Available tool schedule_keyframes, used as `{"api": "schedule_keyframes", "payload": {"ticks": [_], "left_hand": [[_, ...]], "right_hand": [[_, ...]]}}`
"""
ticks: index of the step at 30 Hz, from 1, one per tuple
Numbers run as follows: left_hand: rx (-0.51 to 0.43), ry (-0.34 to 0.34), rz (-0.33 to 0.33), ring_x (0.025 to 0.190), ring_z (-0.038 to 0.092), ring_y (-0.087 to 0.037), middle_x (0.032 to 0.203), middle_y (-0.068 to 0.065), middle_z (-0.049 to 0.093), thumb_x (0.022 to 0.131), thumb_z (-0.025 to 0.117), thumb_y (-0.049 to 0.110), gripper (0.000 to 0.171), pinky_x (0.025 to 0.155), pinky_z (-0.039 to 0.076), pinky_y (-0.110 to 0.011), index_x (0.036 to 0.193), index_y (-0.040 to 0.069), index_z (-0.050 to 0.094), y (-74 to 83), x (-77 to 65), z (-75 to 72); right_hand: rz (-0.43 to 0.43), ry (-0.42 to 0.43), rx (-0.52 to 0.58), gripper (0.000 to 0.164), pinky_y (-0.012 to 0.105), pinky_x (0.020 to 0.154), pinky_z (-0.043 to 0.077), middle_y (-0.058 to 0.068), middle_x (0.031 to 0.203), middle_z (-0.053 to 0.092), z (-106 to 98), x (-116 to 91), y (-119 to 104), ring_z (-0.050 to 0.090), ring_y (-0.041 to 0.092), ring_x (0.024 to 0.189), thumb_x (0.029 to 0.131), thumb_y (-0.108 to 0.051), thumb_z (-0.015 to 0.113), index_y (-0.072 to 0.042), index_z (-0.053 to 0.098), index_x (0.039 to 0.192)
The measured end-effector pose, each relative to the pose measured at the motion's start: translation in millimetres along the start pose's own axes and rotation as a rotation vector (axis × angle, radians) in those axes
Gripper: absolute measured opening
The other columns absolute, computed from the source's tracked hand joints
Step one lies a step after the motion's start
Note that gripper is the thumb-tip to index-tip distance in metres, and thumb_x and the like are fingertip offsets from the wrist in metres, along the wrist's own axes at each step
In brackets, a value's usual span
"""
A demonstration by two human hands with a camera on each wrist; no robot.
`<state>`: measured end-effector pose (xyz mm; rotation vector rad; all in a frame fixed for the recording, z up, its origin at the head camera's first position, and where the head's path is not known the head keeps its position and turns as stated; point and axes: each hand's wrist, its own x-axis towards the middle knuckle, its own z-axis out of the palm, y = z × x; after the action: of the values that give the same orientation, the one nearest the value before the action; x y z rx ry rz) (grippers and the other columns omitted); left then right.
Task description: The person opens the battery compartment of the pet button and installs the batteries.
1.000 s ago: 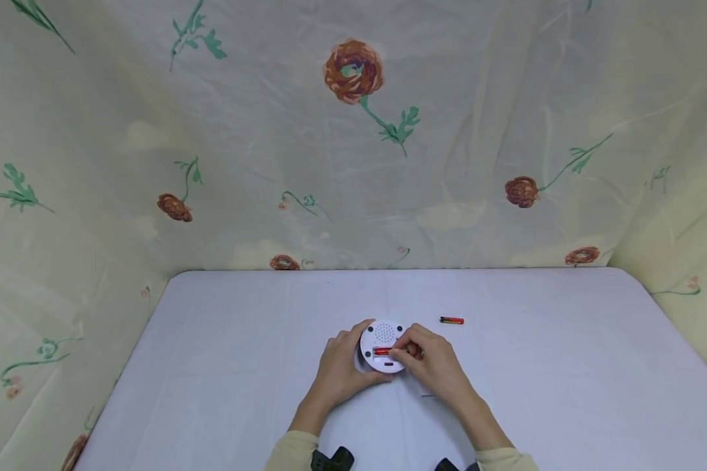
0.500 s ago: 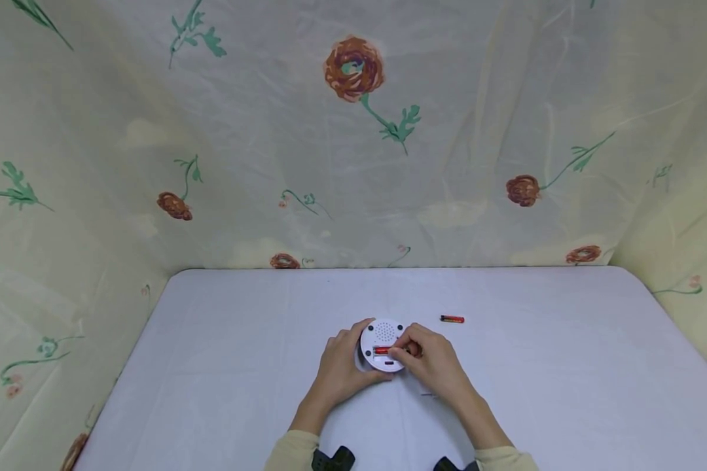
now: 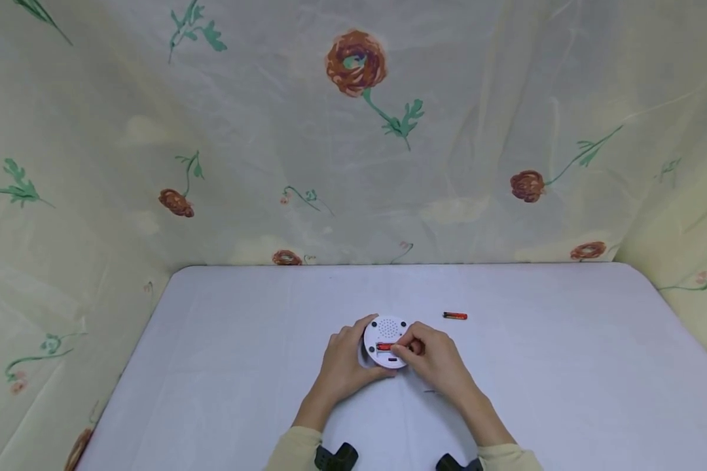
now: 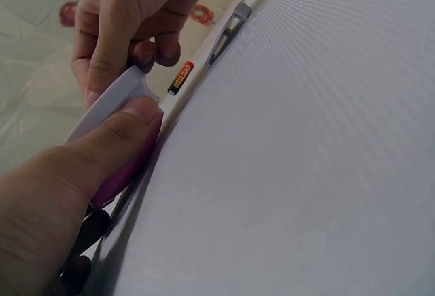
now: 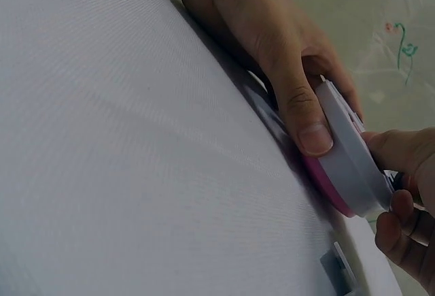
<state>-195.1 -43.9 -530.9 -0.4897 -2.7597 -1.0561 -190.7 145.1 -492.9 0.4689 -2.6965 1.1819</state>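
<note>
A round white device (image 3: 397,360) with speaker holes, dark feet and a pink far side is held bottom side up toward me. My left hand (image 3: 345,360) grips it by the left edge, its thumb (image 4: 112,136) along the near rim. In the bottom's compartment lies a red battery (image 3: 384,347), its right end hidden by my right hand (image 3: 436,360). Thumb and forefinger of that hand pinch at this end, the other fingers curled. In the right wrist view, the right thumb (image 5: 397,150) lies against the device's face.
A loose red and black battery (image 3: 455,315) lies on the white table (image 3: 241,327), beyond the right hand. Near the right forearm rests a small thin greyish piece (image 4: 230,32). Flowered cloth (image 3: 259,131) hangs behind and at both sides of the table.
The head view has shifted slightly. Both hands keep nearly the same hold on the device, and the right fingertips have moved only a little at the battery.
</note>
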Motion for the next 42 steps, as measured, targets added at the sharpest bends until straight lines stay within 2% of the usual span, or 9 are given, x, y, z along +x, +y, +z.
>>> {"api": "schedule_keyframes", "payload": {"ticks": [9,16,21,28,32,37,42], "left_hand": [[0.016,-0.013,-0.013,0.105,0.055,-0.016,0.125,0.004,0.060,0.061,0.081,0.057,0.096,0.089,0.038,-0.034,0.143,0.030,0.038,0.1,0.4,-0.1],[0.010,-0.015,-0.017,0.104,0.055,-0.016,0.125,0.004,0.061,0.061,0.081,0.056,0.097,0.089,0.038,-0.034,0.143,0.030,0.037,0.7,1.3,-0.8],[0.000,-0.015,-0.022,0.106,0.054,-0.016,0.126,0.004,0.060,0.061,0.082,0.055,0.098,0.089,0.038,-0.034,0.143,0.029,0.037,1.3,1.0,-1.2],[-0.004,-0.036,-0.050,0.108,0.054,-0.015,0.128,0.006,0.059,0.061,0.083,0.055,0.099,0.091,0.037,-0.034,0.144,0.030,0.036,2.4,1.0,-0.6],[-0.006,-0.044,-0.059,0.109,0.053,-0.016,0.128,0.006,0.058,0.061,0.083,0.054,0.099,0.092,0.037,-0.034,0.144,0.031,0.035,2.3,0.8,-0.5],[-0.008,-0.046,-0.058,0.109,0.053,-0.015,0.127,0.006,0.059,0.061,0.082,0.054,0.098,0.092,0.036,-0.034,0.144,0.031,0.036,2.1,1.0,-0.5],[-0.013,-0.051,-0.062,0.110,0.053,-0.016,0.128,0.006,0.058,0.061,0.082,0.054,0.098,0.093,0.036,-0.034,0.144,0.031,0.035,2.3,0.9,-1.1]], "right_hand": [[0.045,-0.068,0.056,0.012,0.018,0.052,0.034,-0.009,0.064,0.043,-4,1,3,0.042,0.003,0.059,0.083,-0.018,0.073,-0.020,0.061,0.082],[0.019,-0.066,0.080,0.011,0.018,0.054,0.038,-0.009,0.068,0.046,-11,2,8,0.045,0.004,0.063,0.085,-0.015,0.069,-0.020,0.059,0.083],[0.058,-0.008,0.079,0.009,0.017,0.054,0.037,-0.007,0.070,0.048,-19,4,18,0.045,0.005,0.066,0.084,-0.011,0.067,-0.016,0.059,0.083],[0.131,0.143,0.052,0.006,0.016,0.053,0.039,-0.003,0.071,0.051,-29,6,43,0.047,0.005,0.066,0.084,-0.010,0.065,-0.012,0.060,0.084],[0.159,0.171,0.074,0.005,0.015,0.054,0.039,-0.001,0.072,0.052,-34,6,53,0.048,0.005,0.066,0.086,-0.012,0.065,-0.011,0.061,0.086],[0.159,0.200,0.114,0.006,0.015,0.055,0.041,0.001,0.074,0.054,-37,5,63,0.049,0.006,0.067,0.088,-0.015,0.065,-0.010,0.062,0.089],[0.123,0.267,0.092,0.007,0.013,0.062,0.042,-0.001,0.080,0.055,-35,6,69,0.050,0.003,0.072,0.088,-0.014,0.066,-0.010,0.062,0.090]]}}
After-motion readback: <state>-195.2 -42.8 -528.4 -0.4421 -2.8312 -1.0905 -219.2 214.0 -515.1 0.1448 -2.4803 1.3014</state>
